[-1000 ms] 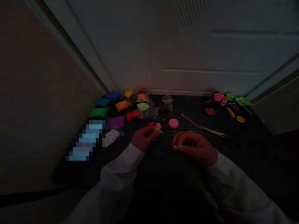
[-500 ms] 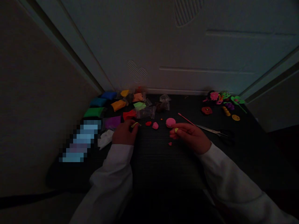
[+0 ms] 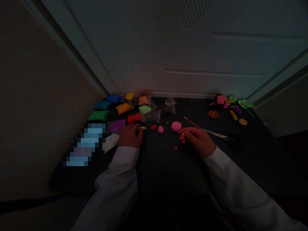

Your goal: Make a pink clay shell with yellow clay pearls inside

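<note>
The scene is very dark. My left hand [image 3: 130, 136] rests on the black mat [image 3: 163, 160], fingers curled around a small yellow-green bit of clay [image 3: 141, 128] at its fingertips. My right hand [image 3: 198, 141] is closed in a pinch on another tiny yellow-green bit of clay [image 3: 183, 134], just below a round pink clay disc [image 3: 176, 126]. Between the hands lie a red lump [image 3: 153, 127], a pink lump [image 3: 160, 129] and a tiny pink crumb [image 3: 175, 148].
Bags of coloured clay [image 3: 122, 108] lie at the back left by a white door [image 3: 192, 64]. A pink stick tool [image 3: 192, 123] and scissors [image 3: 223, 137] lie to the right. Finished clay figures [image 3: 231, 107] stand at the back right. A blurred patch [image 3: 84, 144] sits left.
Both hands moved away from me and apart: the left went left toward the clay bags, the right up toward the pink disc. A pink crumb now shows where the hands were.
</note>
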`<action>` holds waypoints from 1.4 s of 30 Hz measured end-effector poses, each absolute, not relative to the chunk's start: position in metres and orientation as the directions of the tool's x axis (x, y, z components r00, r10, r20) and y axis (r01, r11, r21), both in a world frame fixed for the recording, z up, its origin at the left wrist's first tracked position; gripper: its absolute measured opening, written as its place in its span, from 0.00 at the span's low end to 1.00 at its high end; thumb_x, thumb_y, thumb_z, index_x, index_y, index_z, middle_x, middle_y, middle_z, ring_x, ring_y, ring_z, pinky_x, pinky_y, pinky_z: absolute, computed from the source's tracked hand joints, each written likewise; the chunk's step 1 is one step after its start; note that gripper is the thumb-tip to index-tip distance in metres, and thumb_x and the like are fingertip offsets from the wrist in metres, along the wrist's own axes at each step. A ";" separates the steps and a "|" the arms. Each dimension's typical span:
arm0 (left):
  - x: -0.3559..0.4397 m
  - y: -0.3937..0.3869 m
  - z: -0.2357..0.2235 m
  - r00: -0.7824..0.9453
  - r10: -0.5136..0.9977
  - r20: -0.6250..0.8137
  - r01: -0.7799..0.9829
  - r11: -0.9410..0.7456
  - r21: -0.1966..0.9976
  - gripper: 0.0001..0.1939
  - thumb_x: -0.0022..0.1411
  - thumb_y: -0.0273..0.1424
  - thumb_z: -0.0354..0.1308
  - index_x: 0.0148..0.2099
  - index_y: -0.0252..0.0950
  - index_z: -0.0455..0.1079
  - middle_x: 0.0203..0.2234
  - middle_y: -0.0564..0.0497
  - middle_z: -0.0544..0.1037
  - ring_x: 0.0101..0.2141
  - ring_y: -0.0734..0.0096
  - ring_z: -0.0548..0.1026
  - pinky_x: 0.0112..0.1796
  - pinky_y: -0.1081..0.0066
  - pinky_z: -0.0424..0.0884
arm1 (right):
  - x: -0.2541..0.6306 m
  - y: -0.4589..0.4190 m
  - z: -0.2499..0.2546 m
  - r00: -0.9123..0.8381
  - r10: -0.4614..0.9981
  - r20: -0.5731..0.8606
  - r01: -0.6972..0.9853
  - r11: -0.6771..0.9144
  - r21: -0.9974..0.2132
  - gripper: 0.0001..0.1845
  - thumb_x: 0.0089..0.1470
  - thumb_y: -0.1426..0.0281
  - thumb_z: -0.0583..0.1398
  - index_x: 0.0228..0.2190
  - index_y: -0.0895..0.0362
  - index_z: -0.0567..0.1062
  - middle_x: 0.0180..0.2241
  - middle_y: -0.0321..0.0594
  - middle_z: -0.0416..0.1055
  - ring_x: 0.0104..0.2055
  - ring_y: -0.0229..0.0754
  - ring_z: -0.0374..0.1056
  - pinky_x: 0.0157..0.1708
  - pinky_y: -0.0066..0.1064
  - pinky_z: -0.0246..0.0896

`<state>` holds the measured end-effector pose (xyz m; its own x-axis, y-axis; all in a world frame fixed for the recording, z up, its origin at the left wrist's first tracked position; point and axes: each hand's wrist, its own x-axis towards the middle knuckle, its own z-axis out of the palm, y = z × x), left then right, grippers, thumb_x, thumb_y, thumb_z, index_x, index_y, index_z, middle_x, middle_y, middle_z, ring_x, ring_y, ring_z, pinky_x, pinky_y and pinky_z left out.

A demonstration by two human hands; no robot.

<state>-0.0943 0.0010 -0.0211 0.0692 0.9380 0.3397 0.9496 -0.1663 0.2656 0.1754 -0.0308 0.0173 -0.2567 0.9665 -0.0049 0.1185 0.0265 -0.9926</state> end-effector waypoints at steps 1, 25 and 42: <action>-0.092 -0.001 -0.019 0.069 0.927 0.368 0.946 -0.178 0.272 0.15 0.59 0.35 0.50 0.44 0.33 0.69 0.37 0.42 0.73 0.41 0.59 0.70 0.43 0.56 0.65 | 0.176 -0.030 0.016 -0.246 0.969 0.011 0.148 0.049 -0.988 0.15 0.50 0.58 0.56 0.32 0.57 0.73 0.25 0.35 0.71 0.25 0.33 0.66 0.29 0.29 0.64; -0.015 -0.035 -0.008 0.451 0.873 0.189 0.682 -0.473 0.558 0.14 0.58 0.38 0.54 0.31 0.31 0.67 0.24 0.53 0.72 0.26 0.76 0.71 0.29 0.71 0.69 | 0.185 -0.024 -0.002 -0.519 0.849 -0.099 0.775 0.418 -0.474 0.14 0.55 0.64 0.55 0.41 0.59 0.69 0.40 0.41 0.69 0.38 0.38 0.67 0.37 0.36 0.66; -0.017 -0.033 -0.002 0.235 0.965 0.119 0.567 -0.236 0.789 0.13 0.49 0.37 0.62 0.35 0.35 0.70 0.25 0.54 0.77 0.26 0.75 0.75 0.29 0.75 0.72 | 0.189 -0.024 0.008 -0.574 0.814 -0.088 0.737 0.468 -0.487 0.14 0.54 0.63 0.56 0.39 0.59 0.69 0.37 0.39 0.68 0.36 0.37 0.66 0.36 0.35 0.65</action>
<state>-0.0166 -0.0331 -0.0023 0.2350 0.9647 0.1193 0.5675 -0.2358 0.7889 0.1890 -0.0245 0.0078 -0.5743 0.8139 -0.0881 0.7375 0.4676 -0.4873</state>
